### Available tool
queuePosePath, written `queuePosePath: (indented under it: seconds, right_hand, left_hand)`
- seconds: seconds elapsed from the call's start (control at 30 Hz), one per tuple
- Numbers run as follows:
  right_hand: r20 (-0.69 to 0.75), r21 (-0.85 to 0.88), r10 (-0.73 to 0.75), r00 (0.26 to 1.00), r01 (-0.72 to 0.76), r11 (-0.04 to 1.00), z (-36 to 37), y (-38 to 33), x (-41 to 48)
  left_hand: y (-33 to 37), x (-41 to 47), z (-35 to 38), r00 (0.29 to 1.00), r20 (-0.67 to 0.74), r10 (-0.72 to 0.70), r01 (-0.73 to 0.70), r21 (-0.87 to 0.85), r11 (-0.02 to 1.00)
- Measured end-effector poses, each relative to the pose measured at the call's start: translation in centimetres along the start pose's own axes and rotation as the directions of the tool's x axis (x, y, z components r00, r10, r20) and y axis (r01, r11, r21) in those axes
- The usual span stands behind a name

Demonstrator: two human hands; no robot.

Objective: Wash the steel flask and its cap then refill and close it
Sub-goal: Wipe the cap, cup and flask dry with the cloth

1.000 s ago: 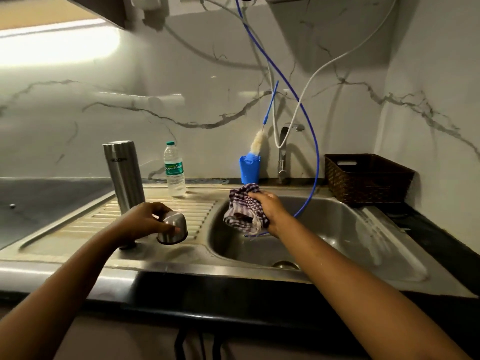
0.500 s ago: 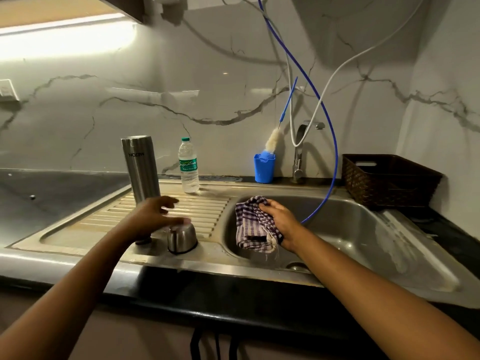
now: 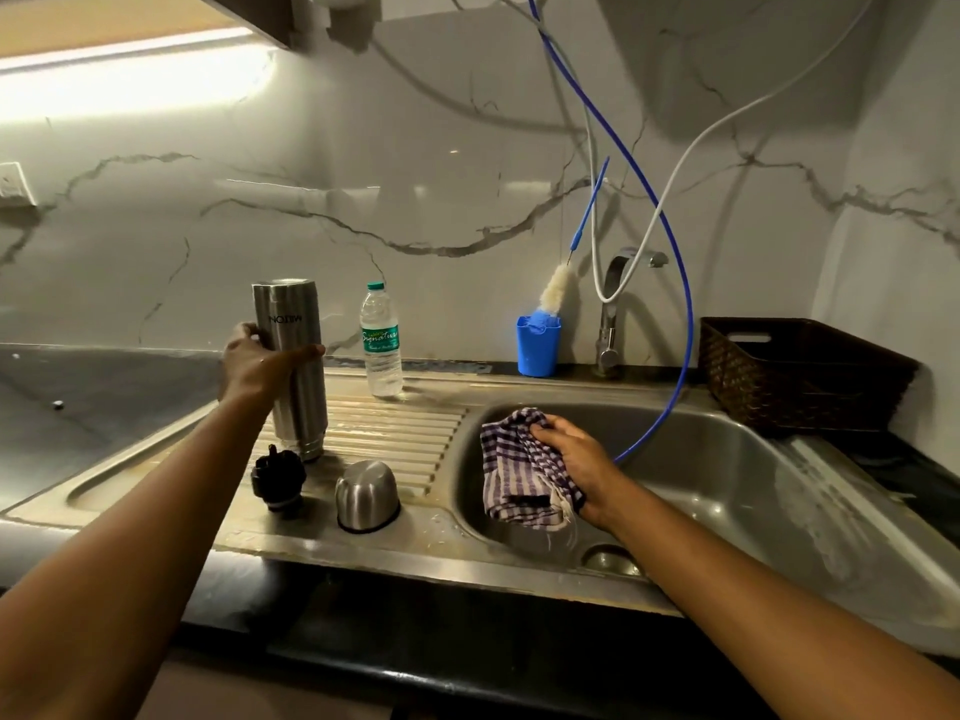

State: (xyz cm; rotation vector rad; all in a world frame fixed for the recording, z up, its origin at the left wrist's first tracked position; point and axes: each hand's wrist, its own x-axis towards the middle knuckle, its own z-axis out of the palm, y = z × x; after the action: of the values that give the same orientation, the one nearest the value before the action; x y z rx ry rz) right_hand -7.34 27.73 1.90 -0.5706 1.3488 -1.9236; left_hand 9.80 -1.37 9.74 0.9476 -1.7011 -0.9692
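The left hand (image 3: 254,363) gripped the steel flask (image 3: 293,387) around its upper half, with the thumb across the front and the fingers curled behind it. The flask was upright, and its base was down on the ribbed draining board (image 3: 400,423) of the sink. It was a tall, smooth cylinder of brushed metal with a printed name near the top.

In front of the flask, closer to the person, the steel cap (image 3: 366,493) stood with its mouth down. It was a shiny, rounded dome. Just beside it on the left stood a black stopper (image 3: 278,478) with a knobby shape. No hand touched these two.

The right hand (image 3: 571,459) was well apart from the flask, over the left part of the sink basin (image 3: 779,485). Its fingers were closed on a checked cloth (image 3: 514,470), purple and white, which was bunched and hung down in soft folds.

Behind the flask stood a clear plastic bottle (image 3: 382,345) with a green label. Farther right were a blue cup (image 3: 538,348) with a fluffy brush (image 3: 556,293) in it, a metal tap (image 3: 613,314) and a dark woven basket (image 3: 800,376). A thin blue hose (image 3: 675,304) hung down into the basin.
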Motion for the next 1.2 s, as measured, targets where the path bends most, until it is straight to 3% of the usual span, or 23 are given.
queuePosePath:
  seconds: [0.13,0.27,0.37,0.43,0.53,0.67,0.9,1.1,1.2]
  right_hand:
    - [-0.063,-0.002,-0.045,0.997,0.045,0.999,-0.5,-1.1,0.1]
    - [-0.161,0.095,-0.053,0.986,0.069,0.993,-2.0,-3.5,0.2]
    - [-0.203,0.228,0.019,0.979,0.028,0.973,-4.2,-5.6,0.0]
    - [-0.208,0.186,0.020,0.978,0.020,0.982,-6.1,-6.8,-0.3]
    - [-0.257,-0.038,-0.017,0.966,0.007,0.999,-9.2,-7.9,-0.2]
    - [-0.455,-0.253,-0.128,0.881,0.010,0.967,-12.7,-8.6,0.8]
    - [-0.577,-0.296,-0.105,0.810,-0.088,0.951,-15.7,-7.3,0.3]
    - [-0.556,-0.195,-0.049,0.830,-0.073,0.978,-15.4,-7.0,0.4]
    - [-0.508,-0.010,-0.024,0.861,0.022,1.000,-15.4,-6.9,-0.1]
  left_hand:
    - [2.1,-0.8,1.0,0.999,0.022,0.041,-0.041,0.003,0.999]
    - [5.9,-3.3,4.1,0.990,0.098,0.101,-0.081,-0.195,0.977]
    - [8.2,-6.1,7.6,0.981,0.180,0.075,0.001,-0.389,0.921]
    - [9.1,-8.3,10.4,0.973,0.227,0.050,0.072,-0.497,0.865]
    - [9.2,-11.3,14.1,0.959,0.285,0.008,0.173,-0.604,0.778]
    - [7.8,-14.5,18.0,0.925,0.377,-0.042,0.281,-0.607,0.743]
    - [5.6,-15.6,20.1,0.874,0.465,-0.139,0.438,-0.632,0.640]
    - [4.9,-15.8,20.3,0.848,0.511,-0.140,0.498,-0.679,0.540]
    - [4.9,-16.0,20.5,0.847,0.520,-0.113,0.492,-0.684,0.538]
